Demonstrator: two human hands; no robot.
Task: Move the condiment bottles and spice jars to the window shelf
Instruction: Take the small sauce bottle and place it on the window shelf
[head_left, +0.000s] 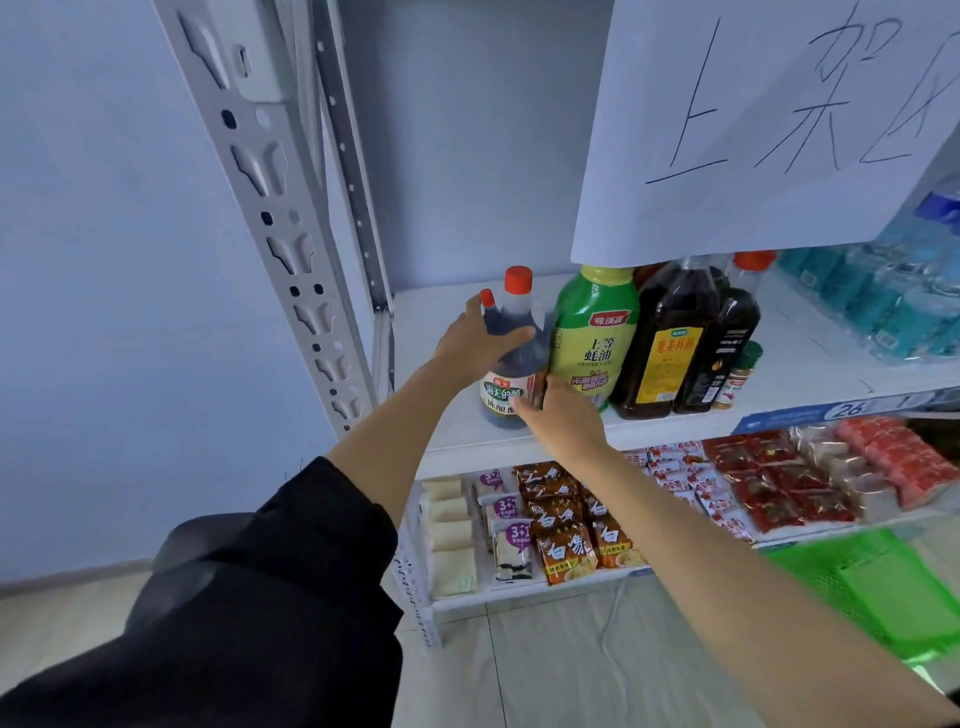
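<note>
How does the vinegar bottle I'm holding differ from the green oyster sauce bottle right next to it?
The vinegar bottle is clear with dark liquid showing; the oyster sauce bottle is opaque green and yellow. The vinegar bottle has a red cap in view; the oyster sauce bottle's top is hidden behind the hanging paper sign. The left hand and right hand grip the vinegar bottle; the oyster sauce bottle stands untouched. Both are on the same white shelf.
</note>
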